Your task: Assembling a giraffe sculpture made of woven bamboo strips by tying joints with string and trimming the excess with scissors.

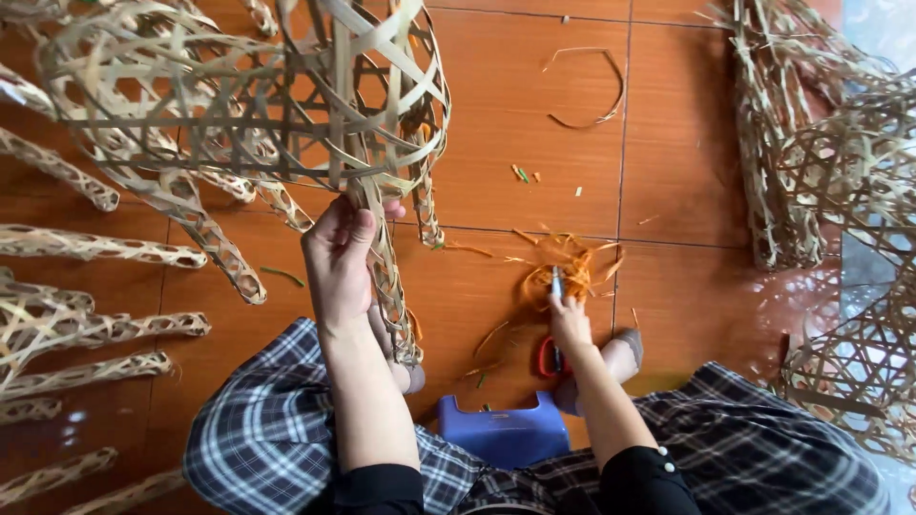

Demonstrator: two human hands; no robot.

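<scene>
Head view: left hand (pixel 339 257) had its grip closed around the lower strips of an open-weave bamboo basket (pixel 258 95), held raised above the tiled floor (pixel 506 124), in front of the person's plaid-clad knees. Right hand (pixel 570 319) reached down to the floor, fingers closed on a small dark-handled tool (pixel 557 283) at a pile of orange shavings (pixel 563 267); red-handled scissors (pixel 548 358) lay just beside it, a blue stool (pixel 504 429) near. Woven bamboo pieces (pixel 95 248) lay on the floor at left.
</scene>
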